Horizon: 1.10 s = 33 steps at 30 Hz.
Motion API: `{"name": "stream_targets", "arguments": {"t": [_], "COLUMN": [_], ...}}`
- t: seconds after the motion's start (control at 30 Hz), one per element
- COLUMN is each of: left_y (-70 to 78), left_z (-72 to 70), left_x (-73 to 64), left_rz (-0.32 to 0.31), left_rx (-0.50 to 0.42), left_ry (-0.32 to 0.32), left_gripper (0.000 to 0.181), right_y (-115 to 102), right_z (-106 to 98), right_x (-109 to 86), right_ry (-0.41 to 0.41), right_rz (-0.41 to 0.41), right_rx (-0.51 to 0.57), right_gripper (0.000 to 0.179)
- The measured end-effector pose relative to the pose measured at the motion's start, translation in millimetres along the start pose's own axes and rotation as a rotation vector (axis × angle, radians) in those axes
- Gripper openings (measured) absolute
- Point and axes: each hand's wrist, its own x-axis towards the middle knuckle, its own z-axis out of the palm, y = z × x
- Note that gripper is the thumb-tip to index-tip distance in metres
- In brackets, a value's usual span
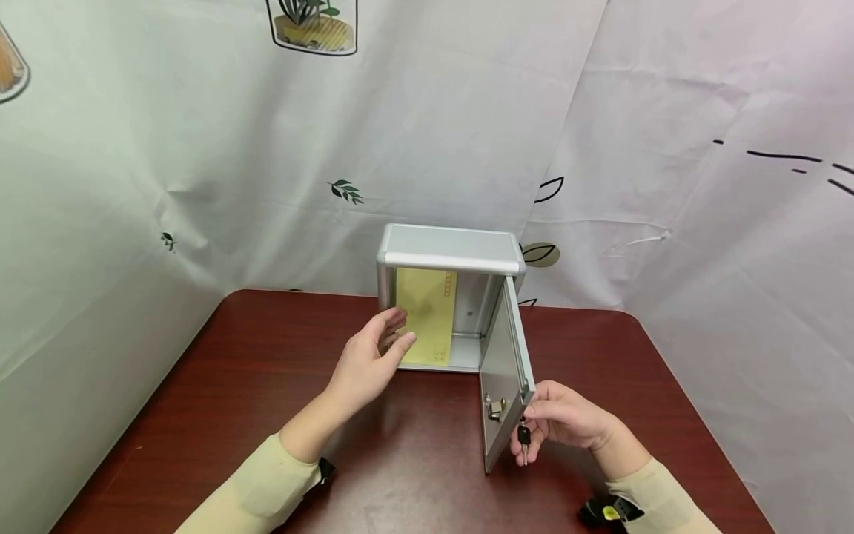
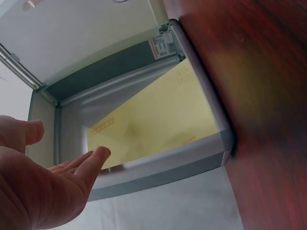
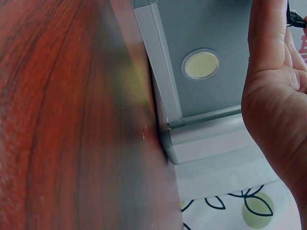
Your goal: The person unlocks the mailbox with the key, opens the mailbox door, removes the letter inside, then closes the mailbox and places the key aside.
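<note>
Envelope (image 1: pixel 427 319), yellow, stands upright inside metal box (image 1: pixel 454 248), toward its left side. Box rests on worktop (image 1: pixel 267 356); door (image 1: pixel 502 356) stands wide open. Left hand (image 1: pixel 363 363): fingers parted from thumb, gripping nothing, located at the envelope's left edge; contact cannot be determined. Right hand (image 1: pixel 567 419): fingers curled, holding the door's free edge. Keys (image 1: pixel 524 435) hang beside these fingers.

In the head view, we see a glossy, dark red wood-grain table (image 1: pixel 414 463) spreading around six o'clock. A creased white backdrop (image 1: pixel 440 133) rises from nine through twelve to three. Printed on it, we find a plant jar (image 1: pixel 313 33) at eleven, cropped above, a leafy sprig (image 1: pixel 346 192) near ten, and black dashes (image 1: pixel 783 155) between two and three.
</note>
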Motion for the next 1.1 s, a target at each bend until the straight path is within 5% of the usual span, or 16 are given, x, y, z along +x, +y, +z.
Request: {"name": "stream_targets", "arguments": {"t": [0.4,0.67,1.1], "left_y": [3.4,3.8,5.0], "left_z": [23.8,39.2,49.1], "left_x": [7.2,14.6,26.8], "left_rz": [-0.113,-0.114,-0.135], "left_rx": [0.117,0.204,0.177], "left_ry": [-0.041,-0.038,-0.01], "left_gripper": [0.086,0.097,0.104], "right_y": [-2,-2,-1], "right_z": [-1,0,-2], "right_x": [-0.2,-1.0,-1.8], "right_ry": [0.018,0.021,0.024], "right_rz": [0.011,0.007,-0.004], "right_rx": [-0.005,-0.004,-0.001], "right_gripper": [0.049,0.049,0.045]}}
